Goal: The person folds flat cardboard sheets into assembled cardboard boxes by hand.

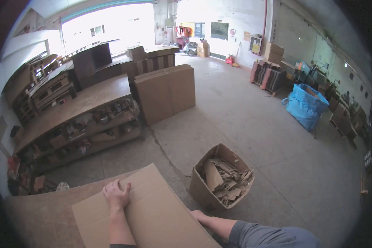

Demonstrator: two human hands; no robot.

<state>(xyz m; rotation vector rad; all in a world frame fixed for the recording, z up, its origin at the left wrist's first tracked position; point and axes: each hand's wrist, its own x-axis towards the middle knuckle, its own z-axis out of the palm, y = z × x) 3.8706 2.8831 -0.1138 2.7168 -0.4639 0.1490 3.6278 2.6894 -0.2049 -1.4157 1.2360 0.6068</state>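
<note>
A large flat piece of brown cardboard (153,202), creased across its surface, lies on the wooden table (41,211) in front of me. On its upper part rests my left hand (117,194), palm down, with the thumb apart from the fingers. My right hand (199,216) is at the cardboard's right edge; its fingers are hidden, so whether they grip the edge does not show. Just beyond that hand, on the floor, stands an open cardboard box (202,199) filled with torn cardboard scraps (231,182).
Ahead on the left is a long workbench (91,96) with cluttered shelves underneath. A stack of large cardboard sheets (165,93) leans upright at its end. Across the concrete floor (235,120), a blue sack (305,108) stands to the right, near stacked cardboard on a pallet (268,76).
</note>
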